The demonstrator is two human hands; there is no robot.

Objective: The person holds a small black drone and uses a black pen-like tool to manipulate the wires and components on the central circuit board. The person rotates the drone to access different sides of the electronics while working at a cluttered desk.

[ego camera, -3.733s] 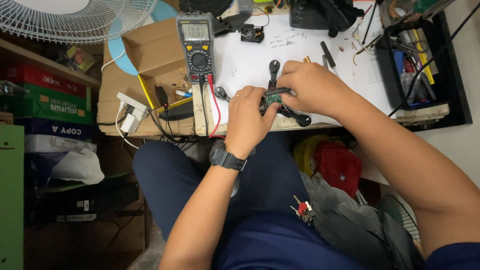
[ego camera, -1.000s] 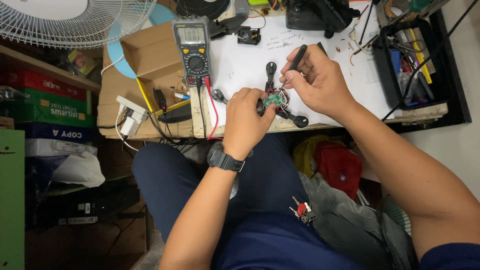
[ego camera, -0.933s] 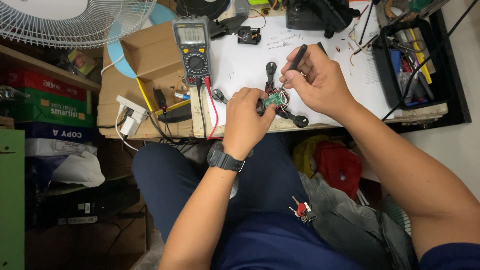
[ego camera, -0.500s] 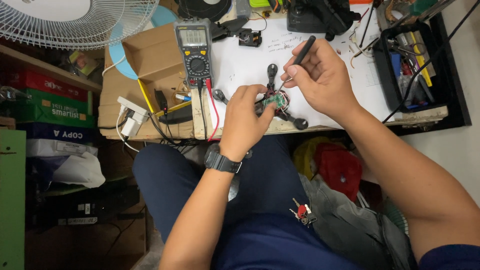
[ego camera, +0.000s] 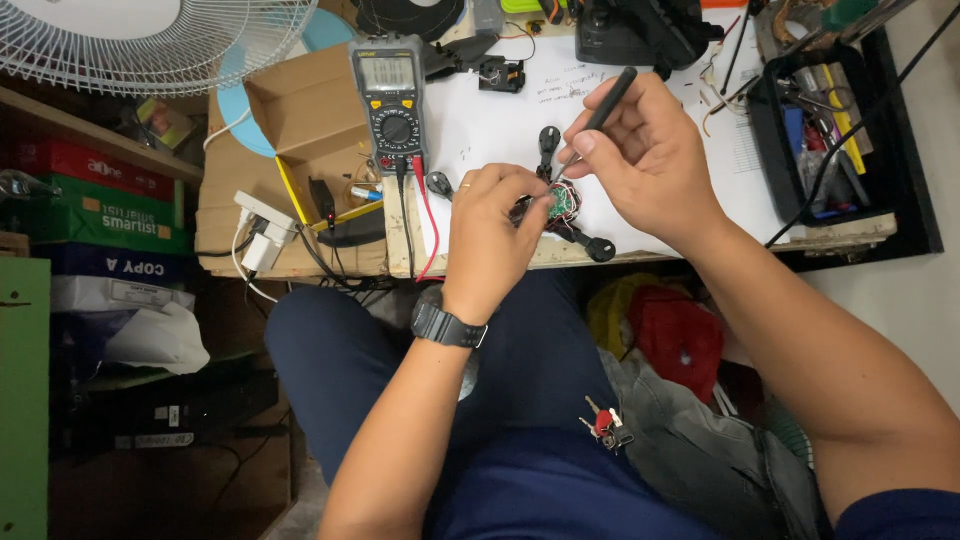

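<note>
While the left hand (ego camera: pixel 490 235) grips the small drone (ego camera: pixel 562 205), the right hand (ego camera: pixel 645 160) (fingers pinched) angles a black tool (ego camera: pixel 603 108).

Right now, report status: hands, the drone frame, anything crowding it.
Left hand pinning small drone frame on white paper. Right hand holding black screwdriver, tip at circuit board. Multimeter and its leads close left.
</note>
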